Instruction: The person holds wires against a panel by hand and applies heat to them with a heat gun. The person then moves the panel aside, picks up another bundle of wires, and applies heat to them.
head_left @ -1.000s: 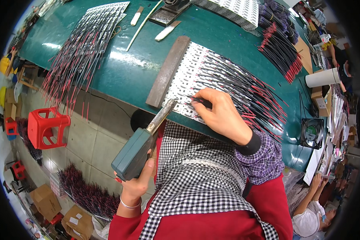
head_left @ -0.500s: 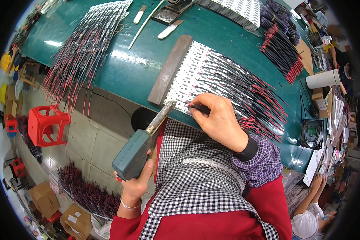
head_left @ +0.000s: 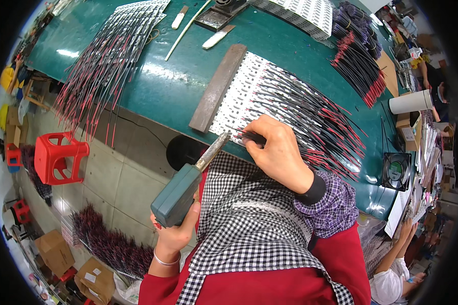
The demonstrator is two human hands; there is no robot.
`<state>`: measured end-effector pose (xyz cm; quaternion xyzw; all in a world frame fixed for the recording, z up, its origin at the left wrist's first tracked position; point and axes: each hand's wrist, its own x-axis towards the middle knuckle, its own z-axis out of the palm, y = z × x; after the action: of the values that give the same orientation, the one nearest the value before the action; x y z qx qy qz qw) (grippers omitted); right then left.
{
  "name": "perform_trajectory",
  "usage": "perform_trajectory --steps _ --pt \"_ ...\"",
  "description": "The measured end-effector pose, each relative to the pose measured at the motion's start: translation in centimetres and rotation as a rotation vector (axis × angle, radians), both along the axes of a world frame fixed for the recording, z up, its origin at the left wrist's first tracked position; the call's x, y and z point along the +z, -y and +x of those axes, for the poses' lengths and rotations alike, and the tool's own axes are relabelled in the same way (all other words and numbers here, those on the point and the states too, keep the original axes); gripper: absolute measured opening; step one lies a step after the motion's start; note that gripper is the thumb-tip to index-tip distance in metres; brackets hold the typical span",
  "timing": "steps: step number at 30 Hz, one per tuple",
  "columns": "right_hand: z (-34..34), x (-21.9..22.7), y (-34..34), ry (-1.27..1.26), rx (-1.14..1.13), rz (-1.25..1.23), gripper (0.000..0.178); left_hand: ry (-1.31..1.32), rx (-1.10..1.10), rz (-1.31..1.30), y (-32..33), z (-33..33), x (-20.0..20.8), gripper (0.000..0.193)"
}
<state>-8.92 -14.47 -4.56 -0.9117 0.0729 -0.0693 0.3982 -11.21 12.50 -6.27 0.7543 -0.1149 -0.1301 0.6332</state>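
Both hands are at work at the near edge of a green tabletop: the left hand is wrapped around the grip of a teal soldering gun, whose metal tip points up at the white strip panel, while the right hand lies on that panel, fingers curled and pinching black wires just beside the tip. Red-and-black leads fan out to the right of the panel across the tabletop. A grey metal bar lies along the panel's left edge. Left of the bar, a second spread of wires hangs over the tabletop's edge. Below that, a red plastic stool stands on the tiled floor.
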Motion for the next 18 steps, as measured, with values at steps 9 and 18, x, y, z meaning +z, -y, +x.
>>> perform_trajectory --steps 9,18 --pt "-0.1 -0.4 0.3 0.004 0.000 -0.018 0.014 -0.149 0.073 0.000 0.4 -0.1 -0.2 0.019" --pt "0.1 -0.1 0.1 0.003 0.000 -0.026 0.014 0.218 -0.026 0.099 -0.6 -0.4 -0.8 0.024"
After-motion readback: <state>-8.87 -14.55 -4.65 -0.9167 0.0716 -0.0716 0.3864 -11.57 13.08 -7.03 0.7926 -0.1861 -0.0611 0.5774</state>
